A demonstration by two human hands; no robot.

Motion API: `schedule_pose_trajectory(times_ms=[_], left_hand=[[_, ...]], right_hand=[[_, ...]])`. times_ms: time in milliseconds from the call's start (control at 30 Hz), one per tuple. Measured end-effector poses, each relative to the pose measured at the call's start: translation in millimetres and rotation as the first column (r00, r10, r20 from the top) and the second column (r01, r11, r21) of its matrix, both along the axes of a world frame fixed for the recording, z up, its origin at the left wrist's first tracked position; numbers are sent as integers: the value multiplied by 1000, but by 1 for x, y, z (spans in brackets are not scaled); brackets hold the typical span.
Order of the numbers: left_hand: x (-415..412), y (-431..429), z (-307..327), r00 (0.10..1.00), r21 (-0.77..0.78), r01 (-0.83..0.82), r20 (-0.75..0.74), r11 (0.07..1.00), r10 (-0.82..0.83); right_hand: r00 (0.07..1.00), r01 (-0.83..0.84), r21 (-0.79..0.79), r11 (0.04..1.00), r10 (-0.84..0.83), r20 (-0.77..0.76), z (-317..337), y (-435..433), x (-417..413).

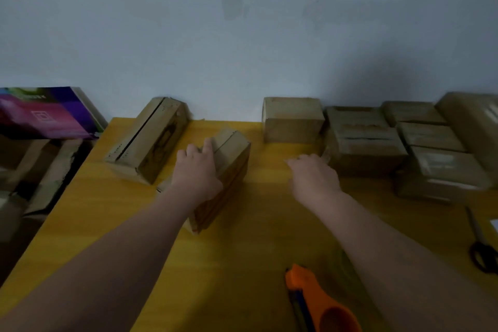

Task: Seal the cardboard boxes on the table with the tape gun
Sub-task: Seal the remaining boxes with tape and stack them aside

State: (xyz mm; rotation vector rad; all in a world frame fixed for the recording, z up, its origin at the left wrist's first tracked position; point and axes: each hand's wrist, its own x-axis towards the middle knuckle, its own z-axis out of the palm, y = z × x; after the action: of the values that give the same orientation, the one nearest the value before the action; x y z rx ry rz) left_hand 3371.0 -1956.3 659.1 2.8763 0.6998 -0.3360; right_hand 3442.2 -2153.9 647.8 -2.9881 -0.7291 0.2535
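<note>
On the yellow table (256, 224) my left hand (198, 170) grips the near-left side of a small cardboard box (229, 170) whose top seam shows. My right hand (314, 178) hovers over the table with loosely bent fingers and holds nothing, just left of a stack of boxes (363, 143). The orange tape gun (320, 302) lies at the near edge under my right forearm, untouched. A longer box (148, 140) with an open seam lies at the back left. Another box (292, 118) stands against the wall.
Several more boxes (442, 148) crowd the back right corner. Black-handled scissors (482, 242) lie at the right edge. A purple printed carton (45, 113) sits on cardboard off the table's left side. A grey wall bounds the far edge.
</note>
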Motion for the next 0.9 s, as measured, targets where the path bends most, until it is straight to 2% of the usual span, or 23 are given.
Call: schedule_pose_trajectory(times_ms=[400,533,767,900], left_hand=[[-130,-50,0,988,20,144,-55,989,-143],[-154,-60,0,980,0,183,-81,983,-183],[-178,-65,-7,967,-25,233,-104,972,-234],[-185,-64,-15,948,-12,298,-114,955,-297]], right_hand=[[947,80,-169,982,-128,-296,-26,-77,-146],[934,72,-236,969,-148,-325,-39,-92,-181],[926,207,-155,966,-244,-287,-57,-100,-208],[914,300,-25,954,-295,-279,-62,-100,-210]])
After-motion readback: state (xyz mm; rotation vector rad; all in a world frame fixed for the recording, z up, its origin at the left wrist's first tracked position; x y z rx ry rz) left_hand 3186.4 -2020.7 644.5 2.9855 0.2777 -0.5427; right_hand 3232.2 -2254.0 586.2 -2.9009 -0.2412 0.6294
